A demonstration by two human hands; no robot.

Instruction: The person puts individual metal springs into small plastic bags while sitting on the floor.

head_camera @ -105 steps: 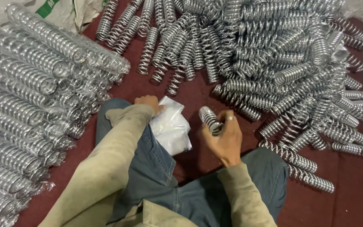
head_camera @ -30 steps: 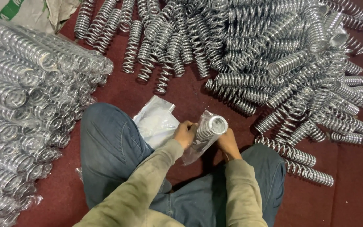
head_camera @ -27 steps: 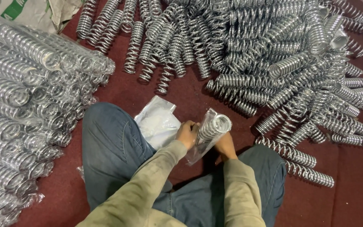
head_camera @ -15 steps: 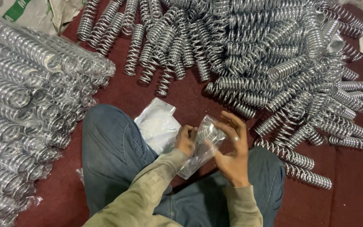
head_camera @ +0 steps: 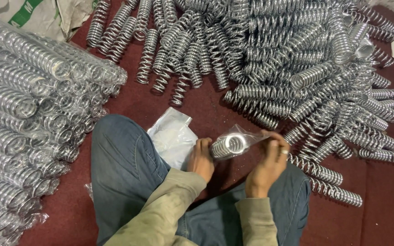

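The person is sitting on the dark red floor [head_camera: 128,105], knees spread, and both hands are working one metal spring [head_camera: 226,146] just above the lap. The left hand [head_camera: 201,159] is curled around the near end of the spring, fingers closed on the coils. The right hand [head_camera: 267,166] is pinching the mouth of a clear plastic sleeve [head_camera: 251,136] that is sitting over the spring, thumb and fingers nearly closed on the film.

By its look the spring is stiff steel, fairly weighty and smooth, so a grip around the coil body seems safest; the sleeve is thin and slippery, best held at its open edge.

A stack of flat clear bags [head_camera: 172,136] is lying against the left knee. Bare springs [head_camera: 297,59] are heaped towards the far and right edges of the floor, and bagged springs [head_camera: 23,100] are stacked along its left edge.
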